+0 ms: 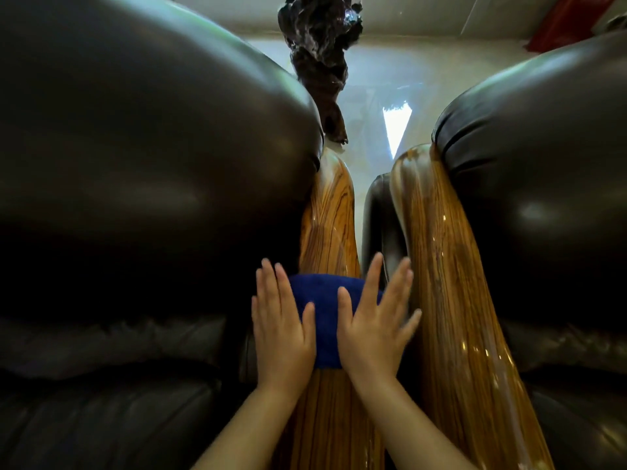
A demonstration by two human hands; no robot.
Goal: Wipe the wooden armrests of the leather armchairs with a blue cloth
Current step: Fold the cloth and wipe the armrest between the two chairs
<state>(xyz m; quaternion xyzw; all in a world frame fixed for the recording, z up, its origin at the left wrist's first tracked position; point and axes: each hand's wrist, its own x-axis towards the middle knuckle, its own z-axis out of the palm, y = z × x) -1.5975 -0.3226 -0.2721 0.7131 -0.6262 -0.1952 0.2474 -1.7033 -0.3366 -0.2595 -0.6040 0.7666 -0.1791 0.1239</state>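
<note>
My left hand [280, 330] and right hand [375, 323] lie open and flat on the soft cloth [320, 320], gripping nothing; the glossy armrest [330, 212] looks slippery.

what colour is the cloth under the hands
Deep blue cloth, seen best in the head view.

- Two bare forearms come up from the bottom edge, no sleeves showing anywhere on them.
- Left hand [281, 330]: no glove, no ring that I can see, short plain nails.
- Right hand [375, 329]: also ungloved, wrist bare, nails short; its outer fingers look a little blurred.
</note>
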